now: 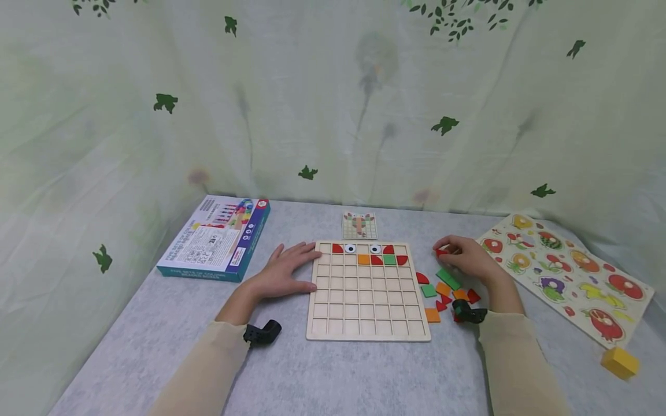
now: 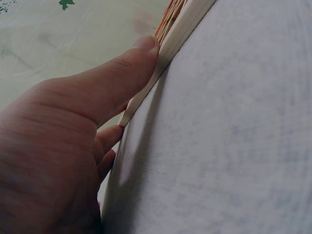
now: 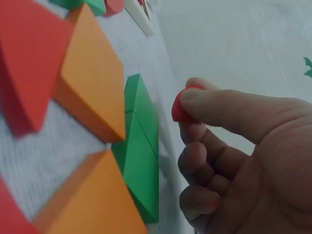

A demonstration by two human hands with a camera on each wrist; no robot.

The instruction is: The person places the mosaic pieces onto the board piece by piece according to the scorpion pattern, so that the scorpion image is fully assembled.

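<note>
A wooden grid board [image 1: 366, 297] lies flat in the middle of the table, with red, orange, green and eye-patterned pieces in its two far rows. My left hand [image 1: 283, 270] rests beside the board's left edge, fingers spread and touching it. In the left wrist view the thumb [image 2: 129, 66] lies against the board's side. My right hand [image 1: 468, 257] pinches a small red piece [image 3: 178, 109] between thumb and fingertips, right of the board. The piece's full shape is hidden by the fingers. Below that hand lie loose pieces, among them a green one [image 1: 448, 279] and an orange square [image 1: 432, 315].
A small pattern card [image 1: 359, 226] stands just beyond the board. To the left lies a blue and white box [image 1: 208, 242]. A fruit-picture board [image 1: 567, 271] lies at the right, with a yellow block [image 1: 620, 363] by its near corner. A curtain [image 1: 333, 104] hangs behind the table.
</note>
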